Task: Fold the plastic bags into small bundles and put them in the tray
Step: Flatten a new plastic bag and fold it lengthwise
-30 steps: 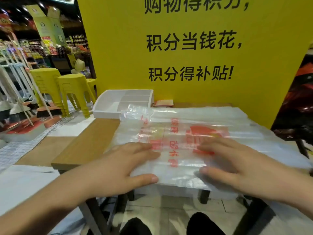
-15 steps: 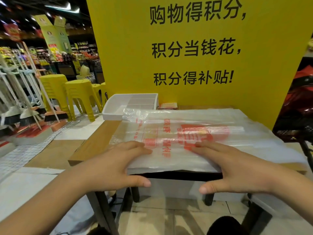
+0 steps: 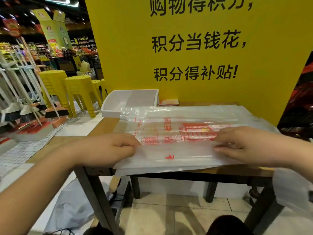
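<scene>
A clear plastic bag with red print (image 3: 177, 133) lies flat on top of a stack of plastic bags (image 3: 220, 111) on the wooden table (image 3: 103, 124). Its near edge is folded over into a long strip. My left hand (image 3: 105, 150) pinches the left end of that fold with curled fingers. At the right end of the same fold my right hand (image 3: 240, 143) pinches the bag too. A white divided tray (image 3: 111, 107) stands at the table's back left corner, beyond the bags.
A yellow sign board (image 3: 194, 48) rises right behind the table. Yellow stools (image 3: 81, 92) and brooms (image 3: 25, 109) stand on the shop floor to the left. A small red-printed folded bundle (image 3: 169, 101) lies beside the tray.
Both hands went from lying flat on the bag to pinching its near edge and folding it away from me. The camera came closer.
</scene>
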### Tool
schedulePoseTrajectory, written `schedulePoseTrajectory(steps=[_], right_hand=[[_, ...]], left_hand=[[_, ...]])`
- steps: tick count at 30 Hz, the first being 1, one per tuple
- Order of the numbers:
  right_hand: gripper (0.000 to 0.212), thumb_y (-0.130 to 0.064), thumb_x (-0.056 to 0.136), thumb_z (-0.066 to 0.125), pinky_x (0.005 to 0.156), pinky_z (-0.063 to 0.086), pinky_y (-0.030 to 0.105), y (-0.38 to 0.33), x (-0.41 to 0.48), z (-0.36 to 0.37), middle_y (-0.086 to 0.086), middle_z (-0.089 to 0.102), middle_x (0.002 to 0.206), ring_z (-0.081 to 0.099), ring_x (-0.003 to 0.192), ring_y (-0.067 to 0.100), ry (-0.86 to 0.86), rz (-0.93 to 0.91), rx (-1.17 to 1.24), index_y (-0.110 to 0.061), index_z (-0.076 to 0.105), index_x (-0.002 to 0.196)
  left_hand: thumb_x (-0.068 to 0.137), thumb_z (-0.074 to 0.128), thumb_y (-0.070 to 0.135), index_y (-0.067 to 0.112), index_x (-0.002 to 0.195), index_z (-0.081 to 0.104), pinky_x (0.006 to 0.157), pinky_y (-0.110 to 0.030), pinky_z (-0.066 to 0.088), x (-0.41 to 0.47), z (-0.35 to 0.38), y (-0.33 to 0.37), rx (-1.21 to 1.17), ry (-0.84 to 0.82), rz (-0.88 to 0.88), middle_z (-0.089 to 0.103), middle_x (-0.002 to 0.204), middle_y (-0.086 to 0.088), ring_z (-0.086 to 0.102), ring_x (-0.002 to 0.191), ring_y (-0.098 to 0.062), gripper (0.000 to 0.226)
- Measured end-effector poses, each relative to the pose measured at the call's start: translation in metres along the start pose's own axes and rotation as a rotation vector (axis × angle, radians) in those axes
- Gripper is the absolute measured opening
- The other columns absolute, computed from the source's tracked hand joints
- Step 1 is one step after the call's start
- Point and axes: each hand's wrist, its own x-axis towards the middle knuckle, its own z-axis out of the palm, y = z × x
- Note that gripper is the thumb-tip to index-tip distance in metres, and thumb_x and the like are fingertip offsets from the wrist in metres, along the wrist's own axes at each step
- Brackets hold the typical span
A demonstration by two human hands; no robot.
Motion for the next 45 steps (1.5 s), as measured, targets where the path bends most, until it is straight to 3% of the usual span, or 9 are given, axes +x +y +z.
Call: schedulePoseTrajectory(steps=[7,14,18,22,24,28,35,41,45], right_hand=[[0.029,-0.051,0.093,0.06,0.091,0.05,0.033,0.02,0.008,-0.018,-0.019,0.068,0.103,0.061,0.096,0.004,-0.1,0.152,0.028,-0.031,0.063,0.114],[0.019,-0.051,0.091,0.063,0.075,0.052,0.025,0.073,-0.009,-0.023,-0.036,0.061,0.079,0.061,0.074,-0.007,-0.171,0.35,0.101,-0.055,0.056,0.109],[0.026,-0.044,0.089,0.07,0.082,0.054,0.028,0.101,-0.016,-0.026,-0.03,0.067,0.078,0.064,0.074,-0.007,-0.176,0.462,0.027,-0.05,0.056,0.11],[0.042,-0.039,0.093,0.061,0.089,0.051,0.032,0.091,-0.01,-0.013,-0.014,0.059,0.11,0.06,0.104,0.011,-0.132,0.586,-0.506,-0.038,0.048,0.132],[0.044,-0.026,0.088,0.061,0.09,0.048,0.036,0.056,-0.003,-0.003,-0.004,0.058,0.124,0.058,0.115,0.023,0.171,0.404,-0.733,-0.031,0.053,0.132],[0.036,-0.027,0.088,0.056,0.093,0.051,0.043,-0.041,0.01,0.026,-0.003,0.062,0.128,0.059,0.113,0.023,0.402,-0.099,-0.189,-0.025,0.064,0.124],[0.049,-0.051,0.103,0.026,0.109,0.039,0.024,-0.055,0.026,0.062,-0.018,0.047,0.147,0.045,0.132,0.006,0.296,-0.03,0.113,-0.037,0.054,0.14],[0.047,-0.048,0.105,0.031,0.119,0.019,0.022,-0.064,0.036,0.068,-0.017,0.029,0.159,0.026,0.146,0.006,0.278,0.034,0.166,-0.039,0.041,0.15],[0.054,-0.062,0.101,0.02,0.12,0.014,0.02,-0.048,0.029,0.064,-0.027,0.026,0.157,0.018,0.145,-0.005,0.221,0.039,0.197,-0.046,0.037,0.149]], left_hand=[[0.093,0.064,0.041,0.037,0.094,0.071,0.078,-0.013,0.044,-0.003,-0.016,-0.02,-0.04,0.123,-0.022,0.068,0.093,0.025,0.061,0.091,0.004,0.007],[0.085,0.071,0.045,0.046,0.102,0.064,0.073,-0.025,0.047,-0.008,0.009,-0.036,-0.053,0.412,-0.163,0.066,0.091,0.017,0.058,0.081,0.0,0.019],[0.091,0.067,0.037,0.048,0.108,0.055,0.066,-0.01,0.037,-0.004,0.021,-0.025,0.055,0.473,-0.178,0.06,0.096,0.022,0.054,0.084,0.003,0.023],[0.091,0.062,0.031,0.045,0.12,0.052,0.097,-0.031,0.045,-0.005,0.035,-0.021,0.277,0.604,-0.096,0.053,0.124,0.012,0.052,0.117,-0.015,0.034],[0.095,0.053,0.029,0.039,0.125,0.056,0.103,-0.043,0.041,-0.006,0.041,-0.008,0.298,0.607,0.01,0.049,0.136,0.01,0.045,0.129,-0.017,0.032],[0.097,0.033,0.04,0.032,0.134,0.058,0.102,-0.037,0.037,0.002,0.051,0.018,0.346,0.52,0.082,0.053,0.141,0.005,0.047,0.132,-0.019,0.045],[0.068,0.083,0.021,0.026,0.123,0.069,0.101,-0.037,0.046,0.011,0.069,0.042,0.525,0.504,0.086,0.065,0.13,-0.003,0.063,0.118,-0.027,0.057],[0.098,0.028,0.052,0.027,0.124,0.067,0.099,-0.047,0.05,0.022,0.094,0.044,0.405,0.414,-0.054,0.067,0.128,0.004,0.064,0.118,-0.02,0.053],[0.079,-0.014,0.063,0.049,0.152,0.02,0.123,-0.039,-0.004,0.026,0.078,0.028,0.34,0.312,-0.138,0.011,0.162,0.024,0.005,0.152,-0.004,0.082]])
